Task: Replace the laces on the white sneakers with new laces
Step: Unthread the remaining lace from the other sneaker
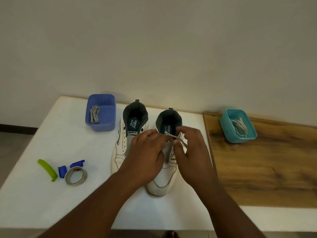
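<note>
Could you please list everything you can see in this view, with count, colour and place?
sneakers: two, white, centre of white table
lace: one, grey, at right sneaker's top
blue tub: one, back left, holds grey laces
teal tub: one, on wooden board, holds white laces
wooden board: one, brown, right
tape roll: one, grey, front left
clips: two blue, one green, by tape
white table: one
hands: left, right, both pinching lace

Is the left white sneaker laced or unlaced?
Unlaced: the left white sneaker shows bare eyelets and an exposed grey tongue, no lace across it.
</note>
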Motion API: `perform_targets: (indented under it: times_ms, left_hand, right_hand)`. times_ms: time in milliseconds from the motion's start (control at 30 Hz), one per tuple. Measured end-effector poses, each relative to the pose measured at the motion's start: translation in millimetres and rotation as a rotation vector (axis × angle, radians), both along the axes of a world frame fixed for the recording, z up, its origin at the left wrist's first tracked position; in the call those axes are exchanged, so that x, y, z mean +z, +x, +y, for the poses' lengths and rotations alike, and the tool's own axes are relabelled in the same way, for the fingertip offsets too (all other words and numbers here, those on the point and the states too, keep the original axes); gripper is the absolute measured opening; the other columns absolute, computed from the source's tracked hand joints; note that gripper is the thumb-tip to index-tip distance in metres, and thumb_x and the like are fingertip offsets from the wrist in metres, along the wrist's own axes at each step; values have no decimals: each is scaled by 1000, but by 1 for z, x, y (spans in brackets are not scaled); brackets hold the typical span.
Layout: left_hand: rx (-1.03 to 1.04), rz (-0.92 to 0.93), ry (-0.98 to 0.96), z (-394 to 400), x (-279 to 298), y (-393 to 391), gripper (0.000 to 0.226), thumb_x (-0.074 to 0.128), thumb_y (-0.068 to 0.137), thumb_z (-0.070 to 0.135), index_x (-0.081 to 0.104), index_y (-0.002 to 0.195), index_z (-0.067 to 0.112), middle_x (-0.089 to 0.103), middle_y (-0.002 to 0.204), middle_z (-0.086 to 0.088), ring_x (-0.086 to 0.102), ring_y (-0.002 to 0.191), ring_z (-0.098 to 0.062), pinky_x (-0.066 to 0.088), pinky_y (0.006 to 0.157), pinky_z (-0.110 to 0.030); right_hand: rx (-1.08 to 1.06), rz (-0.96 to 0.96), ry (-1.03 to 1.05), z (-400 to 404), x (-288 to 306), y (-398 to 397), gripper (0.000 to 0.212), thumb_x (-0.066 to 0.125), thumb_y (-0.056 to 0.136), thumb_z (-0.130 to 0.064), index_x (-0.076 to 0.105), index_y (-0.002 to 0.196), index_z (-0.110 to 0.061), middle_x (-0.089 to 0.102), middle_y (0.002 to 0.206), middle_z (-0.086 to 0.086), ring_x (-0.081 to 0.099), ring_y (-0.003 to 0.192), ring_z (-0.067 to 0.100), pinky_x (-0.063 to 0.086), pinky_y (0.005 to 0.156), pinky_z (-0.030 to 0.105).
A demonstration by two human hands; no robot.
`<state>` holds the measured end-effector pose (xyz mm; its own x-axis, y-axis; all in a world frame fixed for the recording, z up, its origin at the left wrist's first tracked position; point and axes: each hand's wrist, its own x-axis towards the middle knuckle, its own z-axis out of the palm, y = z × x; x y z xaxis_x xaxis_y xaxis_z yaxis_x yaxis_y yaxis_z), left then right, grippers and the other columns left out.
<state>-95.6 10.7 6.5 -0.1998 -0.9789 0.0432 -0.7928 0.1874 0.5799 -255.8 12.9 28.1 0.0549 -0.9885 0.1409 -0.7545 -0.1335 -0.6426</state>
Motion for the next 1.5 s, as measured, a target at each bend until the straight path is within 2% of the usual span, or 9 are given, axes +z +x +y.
perform_targets:
  times_ms: [167,367,600,800,967,1100,1200,1333,1500]
  left_hand:
    - [43,28,4,-2,-4,1,48,51,97,17,47,140,38,54,142,12,36,142,-15,25,119,-40]
    - [42,62,-7,-2,-4,2,44,51,96,16,51,134,38,55,136,16,36,140,-10,26,117,-39]
    - [32,88,-39,0,-1,7,35,56,96,34,55,131,40,55,140,14,39,138,-12,25,117,-39]
    - [-6,33,-26,3,-2,7,51,61,88,57,49,137,47,43,148,22,24,145,-8,4,109,-26]
    - [-65,49,-51,3,-1,-2,61,53,81,75,40,137,54,34,151,24,11,150,-10,2,118,-41]
    - [-83,139,-33,2,12,-5,45,52,90,65,56,130,46,46,145,22,17,149,-8,-3,121,-41]
    - [-82,245,-21,1,14,-1,41,36,97,63,62,121,41,63,123,18,49,128,-9,27,118,-50]
    - [-48,322,-43,3,14,4,40,34,102,55,65,113,32,67,102,14,59,98,-4,51,90,-40]
    - [121,345,-13,1,15,5,67,70,89,43,33,145,42,43,128,28,45,112,6,32,85,-3]
  right_hand:
    - [23,253,406,4,-5,-3,23,61,100,-41,51,115,-27,60,102,-8,60,86,10,50,76,24]
    - [71,378,360,3,-8,-8,10,51,104,-29,58,99,-27,61,89,-7,58,78,9,50,72,24]
    - [-164,-406,-411,-1,26,5,16,47,107,-11,52,97,-23,58,81,-11,58,73,11,48,61,20]
    - [-117,-607,-708,9,40,15,6,47,106,-20,50,101,-21,58,86,0,61,70,22,54,61,30]
    - [-39,-590,-508,12,35,20,8,47,103,-18,54,99,-16,65,86,6,68,78,24,59,66,44]
    - [-21,-540,-324,10,28,21,11,52,105,-14,61,107,-20,67,90,-3,69,82,20,58,69,30]
    - [-78,-592,-256,6,26,19,17,53,105,-14,62,114,-25,71,89,-1,70,76,21,59,66,29]
    - [-309,-715,-261,-2,23,12,19,56,105,-18,61,123,-19,72,82,0,63,65,11,53,60,27]
    - [-421,-902,-252,-8,25,4,19,54,106,-18,60,123,-18,69,73,1,56,63,9,45,58,30]
